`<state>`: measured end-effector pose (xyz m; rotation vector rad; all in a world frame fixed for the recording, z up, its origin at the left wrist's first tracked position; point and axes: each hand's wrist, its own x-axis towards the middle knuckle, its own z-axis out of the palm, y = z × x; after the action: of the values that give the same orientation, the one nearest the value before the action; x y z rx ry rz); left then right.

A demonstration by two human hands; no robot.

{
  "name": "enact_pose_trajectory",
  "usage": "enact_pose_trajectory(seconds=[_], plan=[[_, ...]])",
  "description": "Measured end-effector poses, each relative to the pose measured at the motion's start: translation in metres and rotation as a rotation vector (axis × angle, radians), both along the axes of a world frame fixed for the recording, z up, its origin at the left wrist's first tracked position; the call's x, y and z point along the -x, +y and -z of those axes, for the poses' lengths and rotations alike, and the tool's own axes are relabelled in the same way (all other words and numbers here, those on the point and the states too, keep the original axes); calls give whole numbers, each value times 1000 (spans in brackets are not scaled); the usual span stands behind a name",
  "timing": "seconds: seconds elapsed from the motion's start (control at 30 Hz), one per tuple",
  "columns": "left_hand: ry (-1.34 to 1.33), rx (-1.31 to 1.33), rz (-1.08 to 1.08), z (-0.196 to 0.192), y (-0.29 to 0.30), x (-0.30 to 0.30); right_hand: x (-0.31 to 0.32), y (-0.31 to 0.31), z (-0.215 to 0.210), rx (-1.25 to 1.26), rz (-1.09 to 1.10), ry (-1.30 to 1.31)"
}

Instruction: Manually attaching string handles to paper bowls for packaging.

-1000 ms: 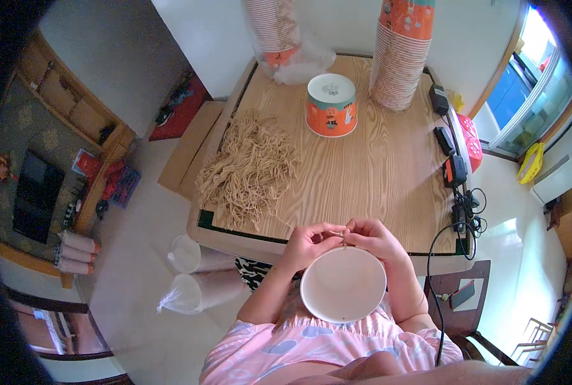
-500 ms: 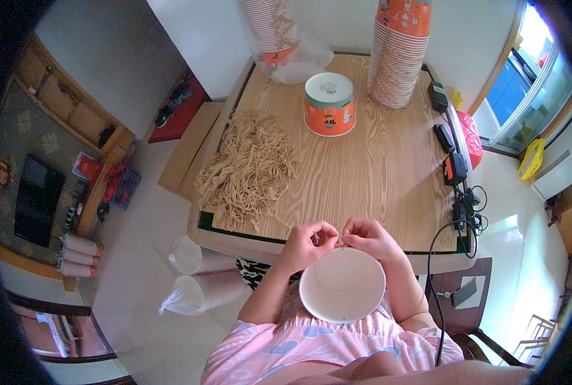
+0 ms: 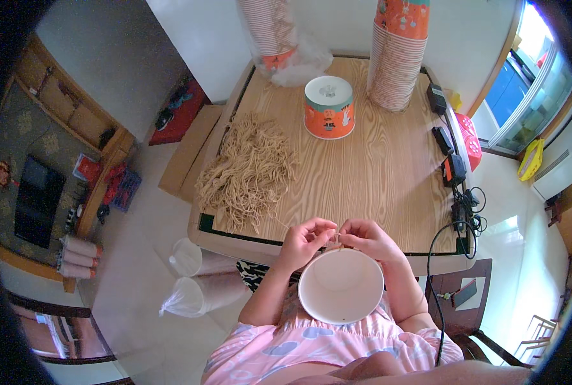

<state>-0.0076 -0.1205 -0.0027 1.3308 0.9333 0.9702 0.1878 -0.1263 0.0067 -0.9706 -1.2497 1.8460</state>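
A round paper bucket [image 3: 341, 289] rests in my lap, its white inside turned up toward me. At its far rim, my left hand [image 3: 308, 242] and my right hand [image 3: 367, 240] meet, fingertips pinched close together on a thin tan string. A strand of it trails from my left fingers toward a loose pile of tan string [image 3: 250, 170] on the table's left side. My fingers hide most of the held part, and I cannot tell whether it is knotted. An orange and green paper bucket [image 3: 329, 109] stands upside down farther back on the table.
Tall stacks of paper buckets rise at the back: a right stack [image 3: 398, 61] and a bagged left stack [image 3: 270, 29]. Black adapters and cables [image 3: 460, 192] line the right edge of the wooden table [image 3: 363, 179]. Bagged bucket stacks [image 3: 212, 295] lie on the floor.
My hands have shifted slightly at the rim, with the fingertips a little apart and a bit of string now showing between them. The bucket has barely moved.
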Motion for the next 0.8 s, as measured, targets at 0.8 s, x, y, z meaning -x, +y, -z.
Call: enact_pose_trajectory(seconds=[0.8], plan=[[196,-250,1,0,7,-2,0,-3,-1,-32,41,-43]])
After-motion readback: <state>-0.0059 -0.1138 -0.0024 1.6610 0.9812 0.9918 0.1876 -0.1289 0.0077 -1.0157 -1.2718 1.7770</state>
